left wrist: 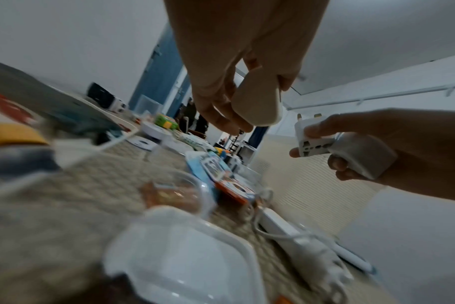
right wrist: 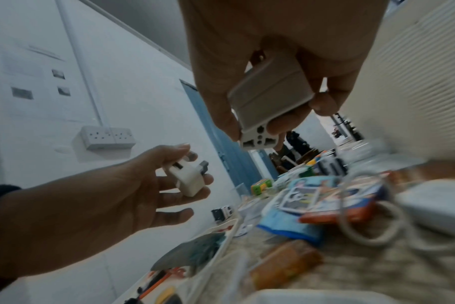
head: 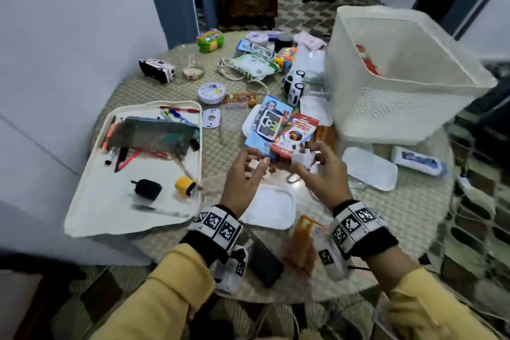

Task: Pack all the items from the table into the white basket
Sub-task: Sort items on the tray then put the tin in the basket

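Both hands are up over the near middle of the table, each with a plug in it. The right hand [right wrist: 278, 67] has its fingers wrapped round a white travel adapter [right wrist: 270, 96], socket holes facing out; the left hand [right wrist: 133, 185] pinches a smaller white plug [right wrist: 189, 179] between thumb and fingertips, pins pointing away from the palm. From the head view, the white basket [head: 408, 91] sits at about 2 o'clock from the hands, mesh walls, with something red already inside.

My guess is these are easy things: hard plastic, light, stiff, not fragile, so dropping them over the rim should be fine. Smooth shells can be a bit slippery, so hold the flat sides of the body, not the metal pins.

The rest looks fussier. The white cable [head: 234, 72] at 12 o'clock is floppy and could snag, and the red pencil box [head: 294, 134] just beyond the hands is best taken by its long edges.
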A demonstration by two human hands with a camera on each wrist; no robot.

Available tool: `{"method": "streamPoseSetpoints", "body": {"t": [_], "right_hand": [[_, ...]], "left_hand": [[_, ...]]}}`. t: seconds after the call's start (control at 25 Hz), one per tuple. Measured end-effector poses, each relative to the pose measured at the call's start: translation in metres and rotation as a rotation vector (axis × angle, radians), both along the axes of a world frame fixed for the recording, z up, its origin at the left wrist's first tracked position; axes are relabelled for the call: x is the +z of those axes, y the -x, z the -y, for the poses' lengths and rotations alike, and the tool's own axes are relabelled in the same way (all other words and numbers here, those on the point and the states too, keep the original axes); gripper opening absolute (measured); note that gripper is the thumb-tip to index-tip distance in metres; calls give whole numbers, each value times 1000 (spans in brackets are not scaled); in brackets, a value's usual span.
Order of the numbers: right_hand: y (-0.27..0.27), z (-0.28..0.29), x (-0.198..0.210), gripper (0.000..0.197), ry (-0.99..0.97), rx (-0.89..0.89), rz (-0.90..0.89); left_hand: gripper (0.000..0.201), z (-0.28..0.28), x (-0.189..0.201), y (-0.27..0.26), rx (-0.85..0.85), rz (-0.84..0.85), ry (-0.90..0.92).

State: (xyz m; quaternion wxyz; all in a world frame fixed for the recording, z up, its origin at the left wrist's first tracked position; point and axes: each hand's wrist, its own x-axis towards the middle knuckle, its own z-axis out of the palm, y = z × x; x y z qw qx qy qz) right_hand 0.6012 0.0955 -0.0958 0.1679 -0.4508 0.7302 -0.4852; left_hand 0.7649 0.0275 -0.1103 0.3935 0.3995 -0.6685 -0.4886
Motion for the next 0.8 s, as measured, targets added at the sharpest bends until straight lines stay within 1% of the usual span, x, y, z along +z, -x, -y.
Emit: {"method": "streamPoseSetpoints", "body": {"t": [0.08, 0.2, 0.28, 0.36, 0.4, 0.48, 0.6, 0.68, 0.8], "right_hand": [[31, -42, -1, 30, -4, -67, 20], [75, -104, -11, 30, -38, -182, 91], [97, -137, -19, 31, -68, -249, 149], [112, -163, -27, 35, -94, -298, 188], [115, -171, -29, 39, -104, -311, 195], [123, -187, -33, 46, -109, -355, 207], [131, -198, -36, 46, -160, -423, 193], [137, -199, -37, 46, -186, -459, 189], [147, -194, -37, 47, -198, -476, 197]], "left_hand": [[10, -33, -1, 32, -64, -19, 3], [10, -85, -5, 77, -173, -2, -26], [13, -109, -9, 99, -221, 15, -35], [9, -126, -9, 114, -289, 19, -90], [7, -129, -8, 118, -325, 23, -127], [12, -134, -9, 129, -394, 48, -166], [20, -132, -10, 145, -454, 49, -249], [21, -126, -12, 156, -478, 86, -312], [20, -113, -18, 171, -510, 135, -297]]}}
